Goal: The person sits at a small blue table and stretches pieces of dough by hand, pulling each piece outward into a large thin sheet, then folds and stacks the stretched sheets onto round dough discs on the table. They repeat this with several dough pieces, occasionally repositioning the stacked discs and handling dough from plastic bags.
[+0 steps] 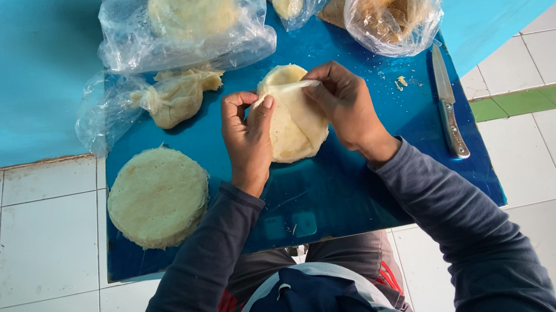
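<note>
A pale round sheet of dough (295, 121) lies on the blue board (342, 198), its top edge folded over. My left hand (249, 142) pinches the upper left of that fold with thumb and fingers. My right hand (346, 106) pinches the upper right of the same fold. Both hands rest against the dough, in dark long sleeves.
A round stack of dough sheets (158, 197) sits at the board's left. Clear plastic bags (190, 18) with more dough lie at the top, and a bag of brown crumbly filling (391, 9) at top right. A knife (447, 102) lies along the right edge. White floor tiles surround the board.
</note>
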A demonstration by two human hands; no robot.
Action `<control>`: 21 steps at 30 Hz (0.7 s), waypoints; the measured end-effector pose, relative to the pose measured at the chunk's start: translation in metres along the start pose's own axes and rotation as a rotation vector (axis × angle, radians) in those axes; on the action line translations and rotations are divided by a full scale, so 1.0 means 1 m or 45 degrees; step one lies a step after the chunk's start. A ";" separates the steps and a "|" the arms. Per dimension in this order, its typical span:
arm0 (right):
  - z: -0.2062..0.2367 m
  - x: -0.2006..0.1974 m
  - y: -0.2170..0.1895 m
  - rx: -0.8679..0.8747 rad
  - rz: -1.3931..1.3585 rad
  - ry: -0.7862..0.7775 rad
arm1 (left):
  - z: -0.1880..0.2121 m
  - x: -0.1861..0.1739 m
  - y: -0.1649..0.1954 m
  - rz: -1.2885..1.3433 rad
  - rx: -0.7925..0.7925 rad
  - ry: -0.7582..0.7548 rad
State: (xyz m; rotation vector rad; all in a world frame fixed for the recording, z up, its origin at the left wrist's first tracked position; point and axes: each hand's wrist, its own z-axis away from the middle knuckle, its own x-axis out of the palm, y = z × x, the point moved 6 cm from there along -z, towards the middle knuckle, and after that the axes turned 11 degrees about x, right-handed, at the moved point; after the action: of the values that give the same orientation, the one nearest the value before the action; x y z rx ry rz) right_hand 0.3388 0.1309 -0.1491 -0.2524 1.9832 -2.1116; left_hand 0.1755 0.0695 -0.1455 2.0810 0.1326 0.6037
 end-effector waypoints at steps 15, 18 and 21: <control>0.004 0.010 -0.004 -0.110 0.050 -0.167 | 0.003 -0.003 0.002 0.099 -0.072 0.026; -0.001 -0.006 -0.003 -0.075 -0.067 -0.003 | 0.000 -0.006 0.004 0.199 -0.080 0.078; -0.005 -0.023 -0.008 -0.037 -0.308 0.080 | -0.005 -0.011 0.004 0.333 -0.139 0.158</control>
State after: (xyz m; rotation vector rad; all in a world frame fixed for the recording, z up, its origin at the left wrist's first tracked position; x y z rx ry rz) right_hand 0.3586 0.1427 -0.1408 -0.4576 2.1146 -2.2607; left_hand 0.1626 0.0673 -0.1443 1.9692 -0.1021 0.8793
